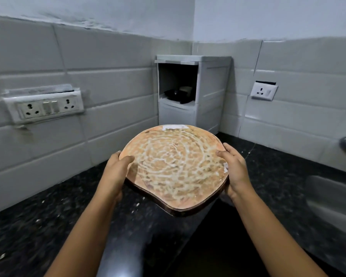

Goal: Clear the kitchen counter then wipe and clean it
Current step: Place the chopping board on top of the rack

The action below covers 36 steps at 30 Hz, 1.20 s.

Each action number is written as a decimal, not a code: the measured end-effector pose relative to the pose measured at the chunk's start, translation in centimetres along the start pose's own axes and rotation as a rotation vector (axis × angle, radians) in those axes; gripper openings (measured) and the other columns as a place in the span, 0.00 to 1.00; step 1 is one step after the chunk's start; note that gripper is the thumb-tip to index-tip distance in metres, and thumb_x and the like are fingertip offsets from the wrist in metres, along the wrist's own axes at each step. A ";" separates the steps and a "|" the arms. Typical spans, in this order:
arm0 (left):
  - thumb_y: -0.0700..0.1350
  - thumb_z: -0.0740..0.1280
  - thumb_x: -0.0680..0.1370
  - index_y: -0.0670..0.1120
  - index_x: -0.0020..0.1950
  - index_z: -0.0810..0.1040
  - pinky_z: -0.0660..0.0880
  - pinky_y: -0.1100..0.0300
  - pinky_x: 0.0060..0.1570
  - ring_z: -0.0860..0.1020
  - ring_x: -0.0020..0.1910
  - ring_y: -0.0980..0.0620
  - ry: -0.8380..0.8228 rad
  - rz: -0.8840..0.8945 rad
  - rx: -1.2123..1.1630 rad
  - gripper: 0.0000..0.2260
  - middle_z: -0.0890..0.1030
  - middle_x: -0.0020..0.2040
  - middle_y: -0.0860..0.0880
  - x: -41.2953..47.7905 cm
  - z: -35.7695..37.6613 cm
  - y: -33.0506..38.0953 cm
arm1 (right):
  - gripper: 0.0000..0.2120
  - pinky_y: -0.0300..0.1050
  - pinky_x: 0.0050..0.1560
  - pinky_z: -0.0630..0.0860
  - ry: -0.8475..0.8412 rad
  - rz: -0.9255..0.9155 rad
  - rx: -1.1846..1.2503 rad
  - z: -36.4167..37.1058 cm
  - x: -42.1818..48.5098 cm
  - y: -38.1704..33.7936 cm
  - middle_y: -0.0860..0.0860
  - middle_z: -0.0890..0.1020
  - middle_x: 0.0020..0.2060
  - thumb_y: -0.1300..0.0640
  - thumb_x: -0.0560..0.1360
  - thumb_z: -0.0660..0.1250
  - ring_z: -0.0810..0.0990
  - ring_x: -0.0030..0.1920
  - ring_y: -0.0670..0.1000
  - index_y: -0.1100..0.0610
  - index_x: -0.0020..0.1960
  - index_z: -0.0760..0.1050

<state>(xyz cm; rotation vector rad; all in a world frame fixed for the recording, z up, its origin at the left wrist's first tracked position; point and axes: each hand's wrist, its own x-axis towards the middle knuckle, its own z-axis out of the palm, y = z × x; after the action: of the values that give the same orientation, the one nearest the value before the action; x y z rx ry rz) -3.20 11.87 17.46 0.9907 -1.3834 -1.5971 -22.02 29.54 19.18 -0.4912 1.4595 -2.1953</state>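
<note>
Left hand (116,169) and right hand (235,168) grip one round board (176,166) (white-streaked).

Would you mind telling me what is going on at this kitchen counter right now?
A person is holding a round wooden board, streaked with what looks like flour, by its rim: left hand on one side, right hand on the other. The board is held above the dark counter, near the white drawer unit in the corner. Pale specks lie on the counter, so the wiping seems not yet done.
</note>
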 end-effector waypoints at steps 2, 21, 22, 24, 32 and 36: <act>0.42 0.62 0.79 0.42 0.64 0.72 0.74 0.57 0.35 0.80 0.44 0.48 -0.014 0.031 0.002 0.14 0.80 0.55 0.43 1.6 2.9 0.6 | 0.13 0.48 0.45 0.80 -0.002 -0.014 -0.002 -1.1 3.1 -0.7 0.53 0.83 0.49 0.66 0.75 0.63 0.83 0.46 0.52 0.56 0.57 0.75; 0.49 0.67 0.75 0.47 0.71 0.68 0.72 0.59 0.47 0.78 0.57 0.49 -0.167 0.384 -0.014 0.26 0.78 0.62 0.49 20.6 22.3 12.1 | 0.17 0.46 0.46 0.78 -0.011 -0.198 0.088 -1.9 33.1 -11.9 0.58 0.82 0.51 0.62 0.73 0.64 0.82 0.51 0.58 0.64 0.61 0.74; 0.47 0.66 0.77 0.47 0.71 0.69 0.72 0.59 0.47 0.78 0.57 0.50 -0.159 0.404 -0.015 0.22 0.79 0.61 0.49 21.2 23.0 12.9 | 0.13 0.45 0.44 0.77 -0.035 -0.211 0.092 -1.7 34.2 -12.8 0.56 0.82 0.47 0.63 0.73 0.63 0.82 0.47 0.57 0.62 0.58 0.74; 0.45 0.65 0.78 0.46 0.71 0.69 0.72 0.58 0.52 0.78 0.57 0.50 -0.141 0.430 -0.006 0.21 0.79 0.61 0.49 22.9 24.9 14.6 | 0.09 0.44 0.41 0.77 -0.081 -0.241 0.091 -1.4 37.0 -14.8 0.53 0.82 0.42 0.63 0.74 0.62 0.82 0.42 0.53 0.59 0.53 0.75; 0.46 0.68 0.73 0.44 0.56 0.78 0.70 0.61 0.49 0.78 0.54 0.49 -0.036 0.444 -0.006 0.13 0.82 0.50 0.49 29.6 31.2 21.8 | 0.07 0.44 0.40 0.75 -0.138 -0.298 -0.002 2.4 49.5 -20.1 0.56 0.80 0.39 0.65 0.74 0.63 0.80 0.38 0.54 0.61 0.51 0.75; 0.50 0.68 0.74 0.45 0.55 0.78 0.66 0.64 0.44 0.76 0.51 0.51 0.016 0.390 -0.005 0.13 0.80 0.55 0.47 34.4 33.4 24.1 | 0.07 0.44 0.41 0.76 -0.112 -0.311 0.017 5.1 55.7 -20.9 0.54 0.80 0.40 0.65 0.73 0.64 0.80 0.40 0.54 0.58 0.49 0.76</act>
<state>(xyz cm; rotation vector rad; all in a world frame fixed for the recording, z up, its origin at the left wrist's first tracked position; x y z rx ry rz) -45.51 -9.48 42.62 0.6774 -1.4566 -1.2972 -69.30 1.87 42.85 -0.8720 1.3797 -2.3679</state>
